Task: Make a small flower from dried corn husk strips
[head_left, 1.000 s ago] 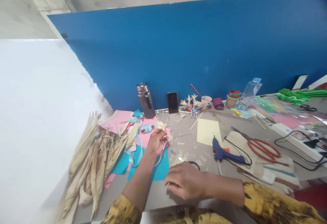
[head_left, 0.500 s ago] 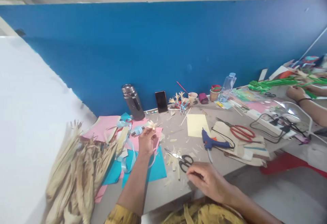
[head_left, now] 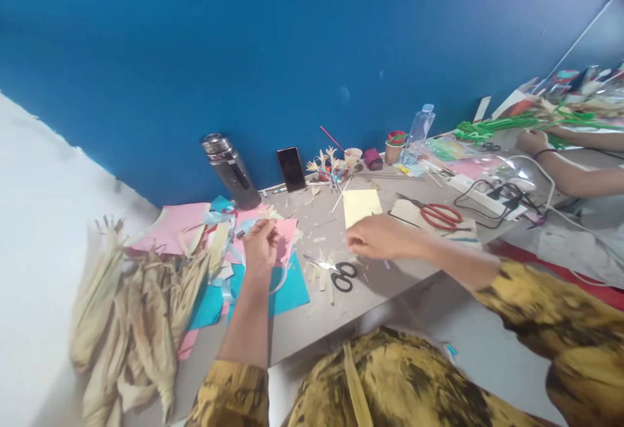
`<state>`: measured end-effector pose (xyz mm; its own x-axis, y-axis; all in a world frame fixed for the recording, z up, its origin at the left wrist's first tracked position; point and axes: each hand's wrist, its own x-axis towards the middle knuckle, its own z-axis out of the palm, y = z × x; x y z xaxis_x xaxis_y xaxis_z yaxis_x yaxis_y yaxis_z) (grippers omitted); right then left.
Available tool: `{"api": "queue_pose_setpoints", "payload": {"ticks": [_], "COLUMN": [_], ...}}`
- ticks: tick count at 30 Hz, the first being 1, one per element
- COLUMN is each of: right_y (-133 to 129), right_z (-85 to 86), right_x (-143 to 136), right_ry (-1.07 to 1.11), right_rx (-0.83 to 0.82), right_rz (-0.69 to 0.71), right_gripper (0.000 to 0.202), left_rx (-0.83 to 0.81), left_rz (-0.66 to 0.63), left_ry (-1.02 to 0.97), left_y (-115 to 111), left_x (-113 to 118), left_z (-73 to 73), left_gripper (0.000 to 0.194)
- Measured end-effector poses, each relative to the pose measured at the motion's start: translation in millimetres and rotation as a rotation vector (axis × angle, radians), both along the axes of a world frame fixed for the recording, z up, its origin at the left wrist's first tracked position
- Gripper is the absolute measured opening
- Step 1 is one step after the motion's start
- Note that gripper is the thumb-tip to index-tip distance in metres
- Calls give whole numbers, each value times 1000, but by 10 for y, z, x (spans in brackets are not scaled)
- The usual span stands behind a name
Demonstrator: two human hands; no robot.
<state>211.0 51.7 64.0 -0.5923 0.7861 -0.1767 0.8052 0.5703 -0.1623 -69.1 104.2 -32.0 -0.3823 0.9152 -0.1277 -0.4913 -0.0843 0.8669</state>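
Taking the black-handled scissors (head_left: 344, 277) as the clock's centre, the front edge of the table (head_left: 287, 342) passes near at 6 o'clock, slanting away toward 3 and leaving only a narrow bare strip before the lap. At 8 to 9 o'clock a heap of dried husks (head_left: 141, 323) fills that side up to the white wall, so little room is left there. The blue paper (head_left: 292, 294) lies flat at 8 to 9 o'clock, just beside the scissors, with pale scraps scattered between.

The left forearm reaches in from 7 o'clock to the left hand (head_left: 262, 244) at 10, its fingertips pinching a small pale flower (head_left: 266, 214) above the pink paper (head_left: 287, 235). The right forearm enters from 3 o'clock, nearly level, and the right hand (head_left: 380, 237) hangs at 1 to 2, knuckles up, fingers curled; whether it grips anything I cannot tell. The hands are well apart, with open tabletop between them at 12.

Past the right hand lies the yellow sheet (head_left: 361, 203), nearer 12 to 1, and the red-handled scissors (head_left: 441, 217) at 2. The far border is crowded: thermos (head_left: 231, 173) between 10 and 11, phone (head_left: 291, 169) at 11, pale blossoms (head_left: 333, 167) at 12, clear bottle (head_left: 419, 134) at 1. Close behind rises the blue partition (head_left: 244, 56).
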Motion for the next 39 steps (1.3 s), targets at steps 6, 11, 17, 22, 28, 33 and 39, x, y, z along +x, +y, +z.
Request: {"api": "queue_pose_setpoints", "payload": {"ticks": [6,11,17,22,28,33,39], "right_y": [594,669,658,703,555,288,464], "right_z": [48,19,-7,-94,-138,-287,-494], "right_x": [-428,-761,-899,-894,-514,-295,-418], "right_ry": [-245,-213,-81,1,195,387,439], "right_rx": [-44,-64,-25,-26,-19,-165,-152], "right_rz": [65,16,-51,-52,-89,-69,-121], "right_gripper": [16,34,34,36,21,18,14], "left_rx": [-20,-64,-55,-21,45,33,-1], "left_rz": [6,-29,-38,-30,-43,-57,-50], "left_ry": [-23,-37,-61,-89,-99,-93,-46], "left_y": [-1,-17,7,-25,-40,-5,1], "left_x": [-31,-39,-62,-95,-95,-106,-84], "left_z": [37,85,146,211,191,122,115], "left_gripper": [27,17,18,18,21,21,21]}}
